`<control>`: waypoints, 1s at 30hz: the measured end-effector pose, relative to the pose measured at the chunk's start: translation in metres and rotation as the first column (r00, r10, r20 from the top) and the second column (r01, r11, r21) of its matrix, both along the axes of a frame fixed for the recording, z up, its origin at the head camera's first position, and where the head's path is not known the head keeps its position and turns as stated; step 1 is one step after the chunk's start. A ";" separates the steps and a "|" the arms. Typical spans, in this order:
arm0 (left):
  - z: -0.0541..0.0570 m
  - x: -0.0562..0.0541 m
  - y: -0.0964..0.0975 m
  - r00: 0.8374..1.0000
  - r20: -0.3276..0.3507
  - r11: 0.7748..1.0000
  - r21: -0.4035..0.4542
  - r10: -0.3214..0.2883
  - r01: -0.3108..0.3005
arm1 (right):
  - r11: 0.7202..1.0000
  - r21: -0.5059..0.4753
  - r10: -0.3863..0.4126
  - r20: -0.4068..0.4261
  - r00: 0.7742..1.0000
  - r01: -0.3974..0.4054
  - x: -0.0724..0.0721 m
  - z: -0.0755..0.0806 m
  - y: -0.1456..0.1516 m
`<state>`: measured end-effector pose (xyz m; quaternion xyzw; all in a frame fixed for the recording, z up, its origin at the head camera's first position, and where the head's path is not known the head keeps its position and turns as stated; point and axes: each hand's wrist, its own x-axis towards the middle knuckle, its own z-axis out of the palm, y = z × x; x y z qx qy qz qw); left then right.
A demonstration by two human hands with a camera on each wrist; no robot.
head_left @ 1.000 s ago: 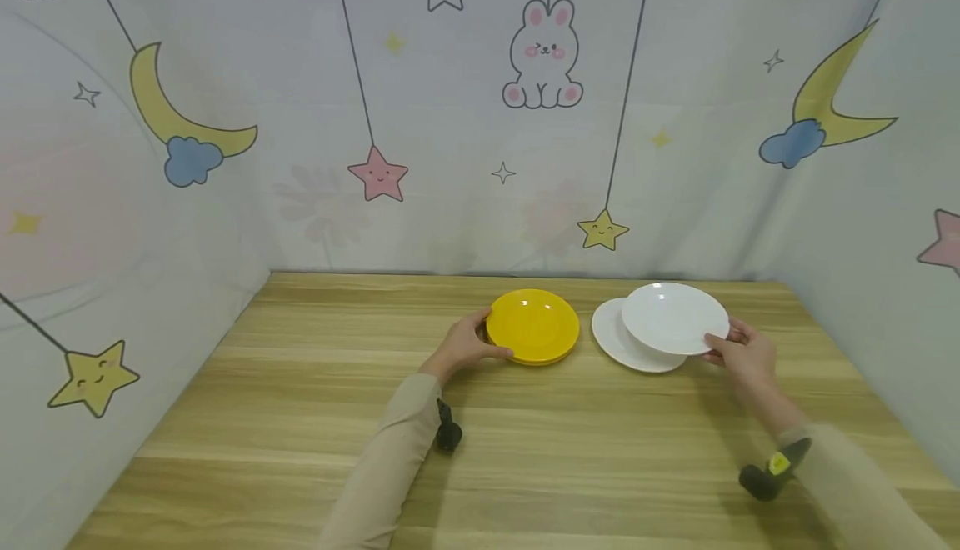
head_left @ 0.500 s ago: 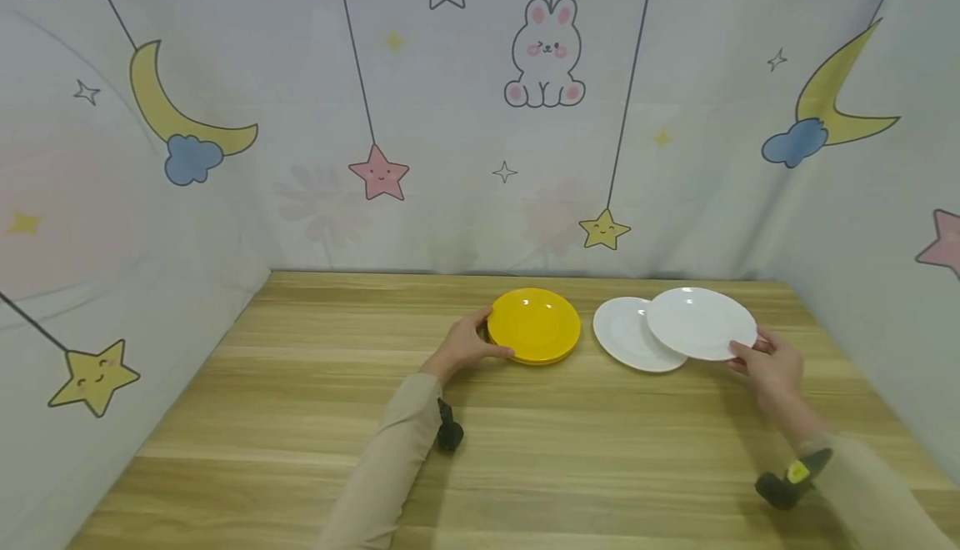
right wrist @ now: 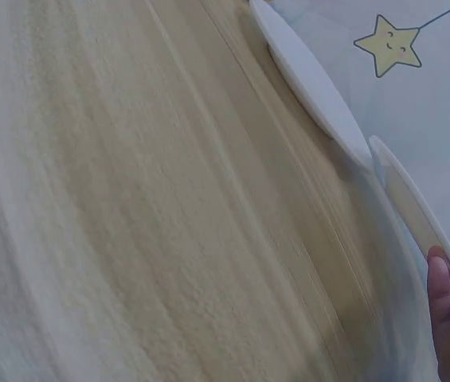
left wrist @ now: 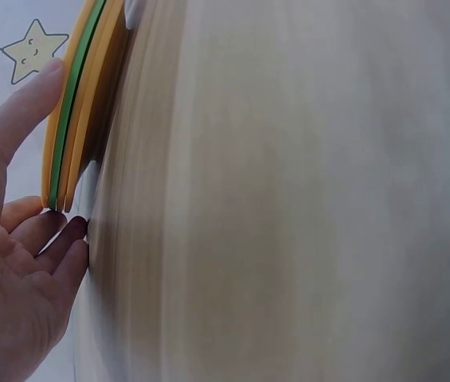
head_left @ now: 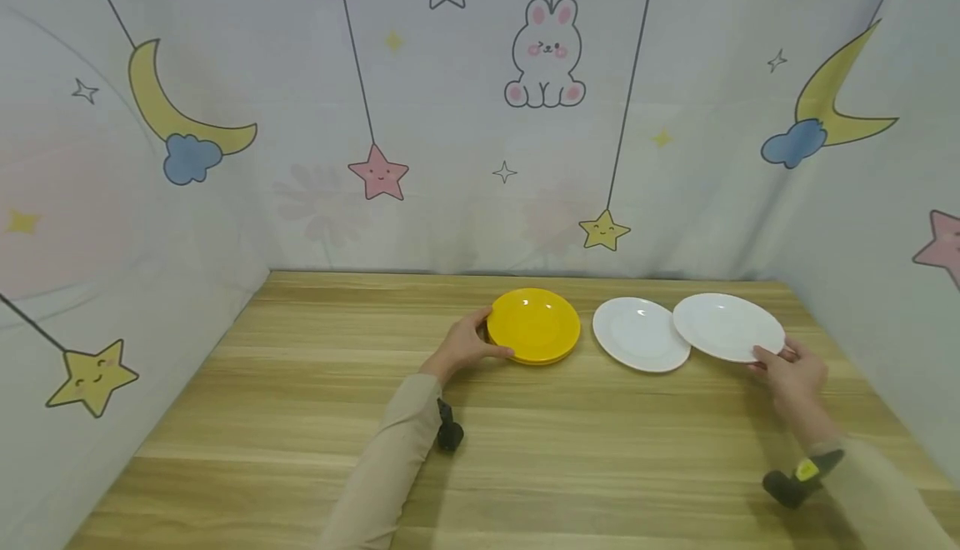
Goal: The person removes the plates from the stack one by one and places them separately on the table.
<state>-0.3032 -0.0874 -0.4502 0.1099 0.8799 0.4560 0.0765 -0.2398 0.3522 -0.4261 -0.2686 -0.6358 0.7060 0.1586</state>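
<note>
A stack of plates with a yellow one on top (head_left: 534, 325) stands near the back middle of the table. In the left wrist view, a green plate (left wrist: 72, 115) shows between the yellow rims. My left hand (head_left: 462, 346) grips the stack's left edge, thumb at the front and fingers further back. On the right, my right hand (head_left: 795, 375) pinches a white plate (head_left: 727, 327) by its near right rim, thumb above and fingers beneath. That plate is slightly tilted, its left rim beside another white plate (head_left: 637, 333) lying on the table. The right wrist view shows the held plate (right wrist: 412, 203) edge-on.
The wooden table (head_left: 570, 458) runs back to a patterned cloth (head_left: 450, 117) with moons, stars and a rabbit. Cloth also borders it on both sides. Each wrist carries a small dark camera (head_left: 450, 433).
My right hand has moved right with the white plate, from above the other white plate to beside it, and slightly lower. The left hand has stayed at the yellow-topped stack.
</note>
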 end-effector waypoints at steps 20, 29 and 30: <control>0.002 0.003 0.001 1.000 0.005 1.000 0.024 0.003 -0.003 | 0.983 -0.162 -0.086 -0.004 0.996 0.084 0.006 -0.002 0.013; 0.001 0.002 0.001 1.000 -0.002 1.000 0.009 0.005 -0.005 | 0.998 -0.064 -0.004 0.068 0.998 0.008 0.005 -0.006 0.018; 0.001 0.002 0.001 1.000 -0.006 1.000 0.010 0.003 -0.003 | 0.999 -0.042 0.001 0.085 0.996 0.003 0.005 -0.006 0.019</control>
